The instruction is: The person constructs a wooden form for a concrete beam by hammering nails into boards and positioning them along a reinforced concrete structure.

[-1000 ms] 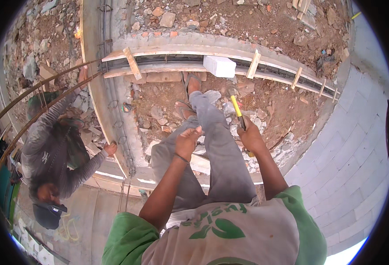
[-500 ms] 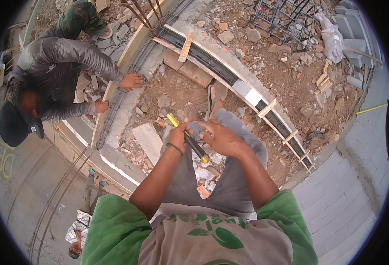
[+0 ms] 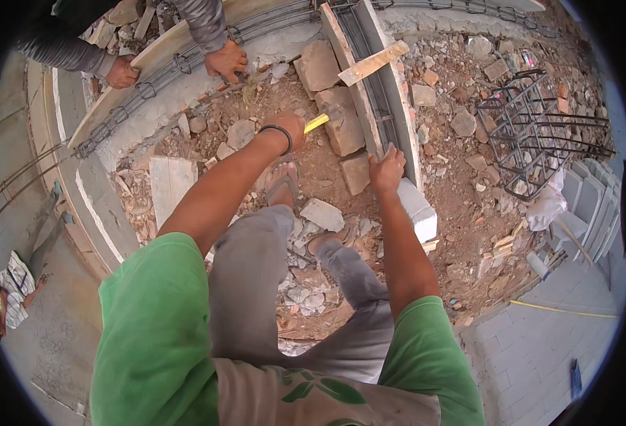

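Observation:
My left hand (image 3: 290, 133) is closed around a tool with a yellow end (image 3: 317, 123) jutting out past my fingers; the rest is hidden in my grip. Out to the right, my right hand (image 3: 387, 170) grips the near edge of a wooden formwork board (image 3: 354, 78). Steel bars (image 3: 378, 92) run in the channel between this board and the opposite board (image 3: 401, 106). A short wooden crosspiece (image 3: 374, 62) lies over both boards. Just beyond my right wrist, a white block (image 3: 417, 211) sits against the formwork.
A co-worker's hands (image 3: 226, 61) rest by a long plank (image 3: 158, 44) and rebar at the upper left. Stone blocks (image 3: 341, 121), rubble and a loose slab (image 3: 173, 186) lie around my feet. A rebar cage (image 3: 522, 135) stands at right, near stacked grey pieces (image 3: 590, 202).
My hands have moved apart and forward. The left has carried the yellow-ended tool forward; the right has reached the formwork board and taken hold of it. My view has turned.

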Available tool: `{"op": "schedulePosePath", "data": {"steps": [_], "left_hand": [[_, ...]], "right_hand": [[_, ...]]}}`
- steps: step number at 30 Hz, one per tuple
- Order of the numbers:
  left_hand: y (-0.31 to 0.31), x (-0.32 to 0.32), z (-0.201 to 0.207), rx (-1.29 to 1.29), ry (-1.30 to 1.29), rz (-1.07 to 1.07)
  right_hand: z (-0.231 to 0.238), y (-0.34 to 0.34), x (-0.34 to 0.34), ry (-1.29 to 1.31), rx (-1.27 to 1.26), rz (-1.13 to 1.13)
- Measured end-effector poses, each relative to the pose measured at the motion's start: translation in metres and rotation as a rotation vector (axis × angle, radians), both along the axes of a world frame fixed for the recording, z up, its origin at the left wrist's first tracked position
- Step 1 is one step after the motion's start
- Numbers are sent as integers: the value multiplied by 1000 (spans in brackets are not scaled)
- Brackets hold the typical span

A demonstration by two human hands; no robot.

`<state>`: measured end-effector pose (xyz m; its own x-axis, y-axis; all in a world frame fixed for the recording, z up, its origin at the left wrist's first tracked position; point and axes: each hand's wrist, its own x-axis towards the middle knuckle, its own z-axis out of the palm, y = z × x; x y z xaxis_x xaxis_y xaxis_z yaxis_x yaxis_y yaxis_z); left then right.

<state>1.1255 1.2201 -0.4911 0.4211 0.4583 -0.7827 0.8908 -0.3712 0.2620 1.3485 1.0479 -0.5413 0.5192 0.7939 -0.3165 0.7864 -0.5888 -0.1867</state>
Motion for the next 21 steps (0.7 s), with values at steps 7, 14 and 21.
{"op": "schedulePosePath", "data": {"steps": [7,14,21], "left_hand": [[-51,-49,-142,-15,8,-58],[-71,-48,-182,35,-112,279],[-59,-42,-187,160,-308,485]], "right_hand": [[-42,13,14,96,-98,68],[-55,4,26,124,-20,146],[-57,6,32,105,-50,201]]}}
